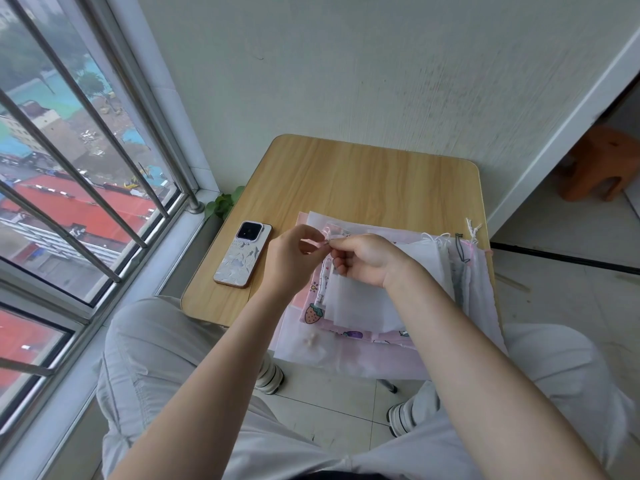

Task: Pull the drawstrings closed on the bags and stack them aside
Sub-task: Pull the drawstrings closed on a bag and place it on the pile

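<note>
A: Reading from the window side, we log a phone [242, 253] lying face down at the left edge of the surface [363, 174], untouched.

B: Next, our left hand [294, 258], fingers curled, pinching a thin pink drawstring [320, 241]. Our right hand [367, 259] meets it, pinching at the same spot and resting on a white bag [360, 303].

A: So the top bag's cord is in hand, not yet drawn, we judge.

B: Agreed. Beneath lies a pile of bags [346, 341], flat. Further right, a few bags [474, 271] show knotted cords; whether those are finished, we cannot tell.
</note>
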`<action>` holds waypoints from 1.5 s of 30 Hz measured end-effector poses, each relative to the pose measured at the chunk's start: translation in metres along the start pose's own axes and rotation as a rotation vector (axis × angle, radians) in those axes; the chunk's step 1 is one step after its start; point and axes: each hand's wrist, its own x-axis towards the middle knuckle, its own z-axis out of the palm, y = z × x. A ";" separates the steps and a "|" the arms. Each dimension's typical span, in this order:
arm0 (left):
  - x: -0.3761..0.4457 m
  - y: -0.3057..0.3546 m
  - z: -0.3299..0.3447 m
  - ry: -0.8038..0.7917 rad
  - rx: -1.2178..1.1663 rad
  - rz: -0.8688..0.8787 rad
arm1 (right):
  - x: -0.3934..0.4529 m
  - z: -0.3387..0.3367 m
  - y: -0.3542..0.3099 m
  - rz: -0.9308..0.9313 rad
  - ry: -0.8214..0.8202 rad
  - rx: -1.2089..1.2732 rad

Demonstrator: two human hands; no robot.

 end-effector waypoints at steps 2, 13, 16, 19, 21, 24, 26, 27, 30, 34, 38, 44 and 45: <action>0.001 -0.002 0.000 -0.002 0.033 -0.003 | -0.001 0.000 0.001 -0.019 0.012 -0.011; 0.002 -0.006 0.001 -0.136 0.315 0.034 | 0.000 -0.001 0.001 -0.114 0.115 -0.029; 0.003 -0.003 -0.002 -0.230 0.440 -0.004 | 0.007 -0.001 0.005 -0.182 0.269 -0.011; 0.009 0.002 -0.008 -0.293 0.505 0.026 | 0.011 0.001 0.008 -0.229 0.335 -0.017; 0.014 0.003 -0.013 -0.353 0.446 0.014 | 0.011 0.000 0.006 -0.243 0.338 -0.065; 0.016 0.004 -0.021 -0.373 0.190 -0.089 | 0.009 -0.003 0.002 -0.242 0.318 -0.132; 0.013 0.004 -0.024 -0.372 -0.087 -0.209 | 0.008 -0.003 0.002 -0.237 0.305 -0.155; 0.011 0.004 -0.024 -0.379 -0.249 -0.277 | 0.008 -0.003 0.002 -0.237 0.303 -0.165; 0.007 0.001 -0.024 -0.425 -0.569 -0.416 | 0.008 -0.001 0.005 -0.241 0.308 -0.182; 0.005 -0.006 -0.025 -0.488 -0.539 -0.441 | 0.009 -0.005 0.005 -0.251 0.368 -0.133; 0.007 -0.001 -0.024 -0.561 0.016 -0.295 | 0.010 -0.003 0.003 -0.310 0.465 -0.151; 0.019 -0.001 -0.021 -0.472 0.380 -0.120 | 0.009 -0.002 0.005 -0.309 0.420 -0.185; 0.018 -0.003 -0.020 -0.431 0.381 -0.069 | 0.009 -0.003 0.004 -0.307 0.396 -0.176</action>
